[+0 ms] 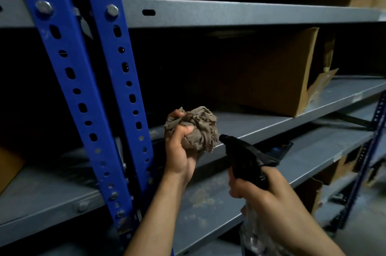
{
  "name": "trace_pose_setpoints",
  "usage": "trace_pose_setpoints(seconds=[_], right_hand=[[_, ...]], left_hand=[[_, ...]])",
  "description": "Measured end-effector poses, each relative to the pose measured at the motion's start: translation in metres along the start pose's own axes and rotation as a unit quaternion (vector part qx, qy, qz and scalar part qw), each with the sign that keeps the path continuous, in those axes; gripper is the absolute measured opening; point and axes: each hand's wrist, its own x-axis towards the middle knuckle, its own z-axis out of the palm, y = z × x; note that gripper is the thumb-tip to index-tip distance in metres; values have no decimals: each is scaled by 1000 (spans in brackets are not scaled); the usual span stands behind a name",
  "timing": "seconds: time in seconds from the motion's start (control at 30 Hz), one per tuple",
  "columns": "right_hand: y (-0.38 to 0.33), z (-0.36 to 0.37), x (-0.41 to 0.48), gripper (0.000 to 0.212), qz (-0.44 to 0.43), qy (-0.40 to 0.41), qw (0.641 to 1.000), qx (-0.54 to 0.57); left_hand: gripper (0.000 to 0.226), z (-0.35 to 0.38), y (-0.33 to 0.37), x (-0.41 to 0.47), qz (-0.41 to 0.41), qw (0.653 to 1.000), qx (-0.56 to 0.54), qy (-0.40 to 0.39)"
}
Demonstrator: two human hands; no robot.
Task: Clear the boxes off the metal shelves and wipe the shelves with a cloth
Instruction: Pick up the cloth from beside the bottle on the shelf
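Wetting the crumpled grey-brown cloth (195, 130) looks like the step in hand: the left hand (179, 151) is clenched around the bundle, holding it up in front of the grey metal shelf (271, 124), while the right hand (263, 191) grips the neck of a clear plastic spray bottle with a black trigger head (246, 157), its nozzle pointed at the cloth from just beside it. To do this well, I would judge a few short squeezes enough, turning the bundle so more than one face gets damp, and keeping the nozzle aimed at the fabric, not at the cardboard behind. The bottle's contents are too blurred to tell. The shelf below (208, 199) carries a pale, crumbly patch of dirt (201, 196) that will need wiping. Further out, a brown cardboard box (271, 72) sits on the shelf to the right, one flap torn open; what is inside cannot be seen, so clearing is probably not finished. Two blue perforated steel uprights (100, 88) frame the bay on the left.
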Motion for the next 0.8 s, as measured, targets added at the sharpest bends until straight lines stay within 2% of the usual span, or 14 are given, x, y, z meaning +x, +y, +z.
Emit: trace_pose_setpoints(seconds=[0.2,0.33,0.43,0.5,0.6,0.7,0.8], right_hand=[[4,1,5,23,3,10,1000,-6],[13,2,11,36,12,-1,999,-31],[16,-8,23,25,8,61,997,47],[6,-18,37,28,-49,99,992,67],[-22,-28,66,11,-127,164,972,111],[-53,-33,101,16,-170,232,946,146],[-73,-27,140,10,-185,236,943,142]], left_hand=[[35,3,2,-3,17,999,31,-19],[35,6,0,-3,16,999,33,-12],[27,10,5,-6,20,997,65,21],[24,17,10,-7,30,995,84,53],[22,33,21,-6,94,976,173,95],[27,45,34,-3,182,950,236,91],[28,52,40,-3,234,928,267,111]])
